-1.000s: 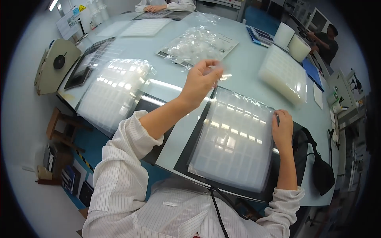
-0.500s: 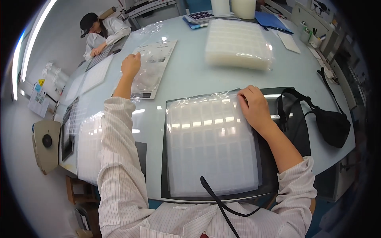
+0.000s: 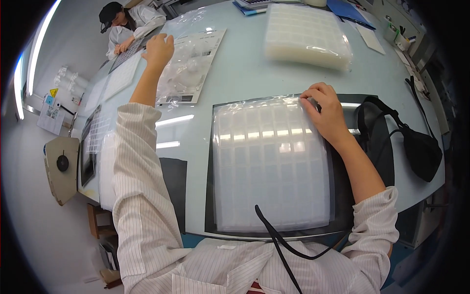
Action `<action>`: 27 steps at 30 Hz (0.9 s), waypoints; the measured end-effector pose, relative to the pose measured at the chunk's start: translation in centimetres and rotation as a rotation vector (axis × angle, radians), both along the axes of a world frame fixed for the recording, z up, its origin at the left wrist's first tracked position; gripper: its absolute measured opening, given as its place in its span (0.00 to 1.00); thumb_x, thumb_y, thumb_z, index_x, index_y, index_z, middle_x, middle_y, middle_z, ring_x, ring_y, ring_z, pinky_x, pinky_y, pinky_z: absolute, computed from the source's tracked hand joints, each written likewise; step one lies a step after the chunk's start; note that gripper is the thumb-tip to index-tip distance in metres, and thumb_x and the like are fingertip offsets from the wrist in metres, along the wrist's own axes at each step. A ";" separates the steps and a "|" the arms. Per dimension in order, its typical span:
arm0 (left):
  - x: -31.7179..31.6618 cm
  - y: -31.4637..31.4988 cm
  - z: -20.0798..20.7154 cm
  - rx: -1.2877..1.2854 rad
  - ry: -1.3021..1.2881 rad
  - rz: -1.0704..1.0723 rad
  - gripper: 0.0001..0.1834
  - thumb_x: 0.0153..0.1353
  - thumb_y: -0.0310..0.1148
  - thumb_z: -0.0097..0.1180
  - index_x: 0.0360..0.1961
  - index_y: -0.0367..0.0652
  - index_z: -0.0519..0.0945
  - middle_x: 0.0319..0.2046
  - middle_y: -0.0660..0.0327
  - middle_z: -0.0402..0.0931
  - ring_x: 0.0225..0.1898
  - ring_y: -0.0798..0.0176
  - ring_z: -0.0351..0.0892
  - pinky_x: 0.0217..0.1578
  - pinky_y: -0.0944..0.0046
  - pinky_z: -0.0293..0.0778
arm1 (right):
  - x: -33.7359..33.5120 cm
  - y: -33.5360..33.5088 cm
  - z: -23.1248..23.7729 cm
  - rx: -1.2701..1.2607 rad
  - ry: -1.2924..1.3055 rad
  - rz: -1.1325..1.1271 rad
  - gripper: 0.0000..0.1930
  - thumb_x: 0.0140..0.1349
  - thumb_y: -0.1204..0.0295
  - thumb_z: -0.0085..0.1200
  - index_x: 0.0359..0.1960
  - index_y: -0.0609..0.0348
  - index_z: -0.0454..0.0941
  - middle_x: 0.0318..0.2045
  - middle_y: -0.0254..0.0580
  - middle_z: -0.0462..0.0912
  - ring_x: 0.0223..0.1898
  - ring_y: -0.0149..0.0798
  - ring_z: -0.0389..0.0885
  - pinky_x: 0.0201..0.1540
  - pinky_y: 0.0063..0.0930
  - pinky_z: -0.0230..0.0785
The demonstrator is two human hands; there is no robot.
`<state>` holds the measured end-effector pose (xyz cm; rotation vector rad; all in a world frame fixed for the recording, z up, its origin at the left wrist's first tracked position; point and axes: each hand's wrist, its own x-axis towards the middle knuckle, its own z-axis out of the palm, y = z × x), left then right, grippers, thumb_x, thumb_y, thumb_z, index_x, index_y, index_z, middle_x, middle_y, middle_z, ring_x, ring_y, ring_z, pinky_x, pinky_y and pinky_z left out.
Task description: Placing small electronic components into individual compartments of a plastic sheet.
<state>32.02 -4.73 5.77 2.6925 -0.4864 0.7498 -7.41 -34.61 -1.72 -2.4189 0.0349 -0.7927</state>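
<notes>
A stack of clear plastic sheets [image 3: 271, 181] with a grid of pale rectangles lies in front of me on a black mat [image 3: 342, 196]. My right hand [image 3: 324, 110] is at the stack's far right corner, its curled fingers pinching the sheet edge; the exact grip is partly hidden. Stretched out to the far left, my left hand [image 3: 159, 49] hovers beside a printed paper sheet [image 3: 208, 54], fingers loosely apart with nothing visible in them. Crumpled clear film scraps [image 3: 178, 68] lie on that paper.
A thick stack of gridded translucent sheets [image 3: 308, 36] stands at the back. A black strapped pouch-like item [image 3: 421, 152] lies at right, near a pen cup [image 3: 404, 41]. Across the table [image 3: 235, 73], a person in a black cap [image 3: 129, 24] leans over sheets at far left.
My left hand has moved farther away and its fingers have loosened. My right hand stays at the sheet corner, its fingers shifted slightly. The whole view has tilted a little.
</notes>
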 end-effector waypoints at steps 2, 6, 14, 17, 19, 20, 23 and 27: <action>-0.9 0.9 0.8 -0.096 -0.195 -0.227 0.18 0.63 0.41 0.56 0.50 0.43 0.83 0.56 0.51 0.78 0.60 0.44 0.74 0.59 0.28 0.63 | 0.6 0.5 -0.1 -0.063 -0.056 0.072 0.05 0.63 0.75 0.58 0.38 0.62 0.83 0.41 0.42 0.80 0.46 0.46 0.76 0.51 0.35 0.69; -3.6 -0.4 1.5 -0.034 -0.376 -0.469 0.17 0.59 0.23 0.52 0.50 0.39 0.81 0.53 0.46 0.78 0.56 0.42 0.76 0.58 0.52 0.72 | 0.7 0.1 -0.2 -0.146 -0.013 0.087 0.07 0.63 0.74 0.58 0.40 0.62 0.83 0.43 0.43 0.82 0.49 0.47 0.76 0.56 0.37 0.68; -4.4 1.0 0.0 0.120 -0.016 -0.151 0.34 0.57 0.20 0.49 0.67 0.54 0.70 0.72 0.48 0.58 0.69 0.40 0.63 0.67 0.39 0.61 | 2.2 0.5 0.1 -0.150 0.009 0.106 0.04 0.60 0.76 0.58 0.35 0.61 0.78 0.36 0.43 0.78 0.42 0.48 0.75 0.49 0.38 0.67; -3.9 2.0 -0.2 0.111 0.146 -0.005 0.40 0.55 0.18 0.48 0.69 0.63 0.68 0.75 0.51 0.53 0.77 0.45 0.49 0.68 0.23 0.48 | 1.8 1.4 0.7 -0.212 -0.064 0.112 0.05 0.60 0.79 0.56 0.36 0.61 0.75 0.35 0.44 0.76 0.42 0.48 0.74 0.49 0.40 0.66; -3.3 3.5 -0.3 0.216 0.106 -0.050 0.35 0.58 0.21 0.50 0.67 0.58 0.70 0.70 0.50 0.61 0.71 0.41 0.62 0.67 0.32 0.59 | 1.7 2.2 0.9 -0.262 -0.208 0.119 0.06 0.61 0.80 0.54 0.39 0.62 0.72 0.36 0.46 0.75 0.42 0.49 0.74 0.48 0.41 0.66; -3.4 3.2 -0.2 0.218 0.106 -0.060 0.35 0.58 0.21 0.50 0.67 0.58 0.70 0.70 0.50 0.61 0.71 0.41 0.62 0.67 0.32 0.59 | 1.5 1.8 0.7 -0.262 -0.205 0.109 0.06 0.61 0.80 0.54 0.39 0.62 0.72 0.36 0.46 0.75 0.42 0.49 0.74 0.48 0.41 0.66; -3.9 2.9 0.4 0.275 -0.069 -0.033 0.21 0.62 0.27 0.52 0.57 0.50 0.78 0.58 0.50 0.73 0.60 0.41 0.73 0.59 0.42 0.71 | 1.2 1.6 0.4 -0.231 -0.213 0.104 0.05 0.64 0.82 0.52 0.39 0.63 0.70 0.36 0.48 0.74 0.39 0.49 0.75 0.45 0.40 0.67; -6.0 2.0 1.7 0.179 -0.386 -0.064 0.09 0.67 0.35 0.53 0.39 0.43 0.81 0.41 0.49 0.80 0.49 0.42 0.80 0.47 0.46 0.75 | 1.2 2.1 0.5 -0.101 -0.331 0.088 0.04 0.68 0.82 0.51 0.42 0.63 0.72 0.38 0.48 0.75 0.37 0.48 0.77 0.43 0.36 0.71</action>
